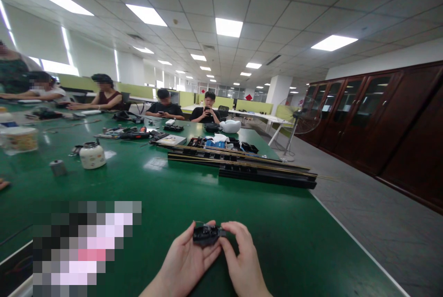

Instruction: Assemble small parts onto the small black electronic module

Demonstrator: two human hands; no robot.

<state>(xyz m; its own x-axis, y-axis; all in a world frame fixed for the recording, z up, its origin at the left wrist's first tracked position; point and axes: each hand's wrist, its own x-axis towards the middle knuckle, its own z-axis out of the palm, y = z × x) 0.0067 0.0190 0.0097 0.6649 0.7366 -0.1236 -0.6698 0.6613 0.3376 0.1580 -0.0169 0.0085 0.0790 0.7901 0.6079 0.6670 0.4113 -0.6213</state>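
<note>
In the head view, a small black device [206, 236] with a dark casing and fine metallic or wiry detail on top lies across the fingers of my left hand [188, 255]. That hand is palm up, its thumb and fingers curled around the device from the left and below. My right hand [242, 255] pinches the device's right end between thumb and forefinger. Both hands are just above the green table [155, 218], near its front edge. What exactly the device is cannot be made out.
Long black rails with thin brass-coloured rods [266, 170] lie across the table ahead. A white jar [92, 155], a grey metal cylinder [58, 168] and a plastic tub [19, 140] stand at left. Several people sit around the far side. A floor fan [294, 126] stands right.
</note>
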